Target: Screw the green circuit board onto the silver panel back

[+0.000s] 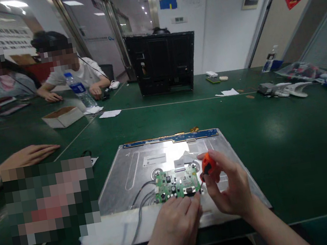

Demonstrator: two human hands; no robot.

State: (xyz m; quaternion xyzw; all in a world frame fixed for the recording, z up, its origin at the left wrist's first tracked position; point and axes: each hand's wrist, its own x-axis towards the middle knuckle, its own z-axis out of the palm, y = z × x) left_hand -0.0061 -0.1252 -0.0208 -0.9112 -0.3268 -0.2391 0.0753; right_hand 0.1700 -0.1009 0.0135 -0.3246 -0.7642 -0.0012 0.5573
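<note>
Nearest, the left hand (pixel 175 221) lies palm-down on the near edge of the metal back panel (pixel 128 174), its fingers flat and close together, fingertips touching the near rim of the green circuit board (pixel 176 183); it holds nothing; just right of that board, the right hand (pixel 229 189) has its fingers curled tight around an orange-handled screwdriver (pixel 208 167), the shaft angled down toward the board's right edge, though the tip is too small to see clearly; the board itself sits on the panel's near middle, with grey cables (pixel 139 202) running off its left side and down over the panel's near edge; behind the board, a white label (pixel 154 159) is stuck to the panel, and a blue strip (pixel 171 139) runs along the panel's far edge; left of the panel, another person's hand (pixel 27 155) rests flat on the green table (pixel 294 138); farther back and left of the panel stand an open cardboard box (pixel 62 116) and a water bottle (pixel 79 90), where 2 seated people rest their arms on the table; straight behind the panel, well apart from it, a black monitor housing (pixel 162 62) stands upright; far right of the panel lie white plastic parts (pixel 286 89).
</note>
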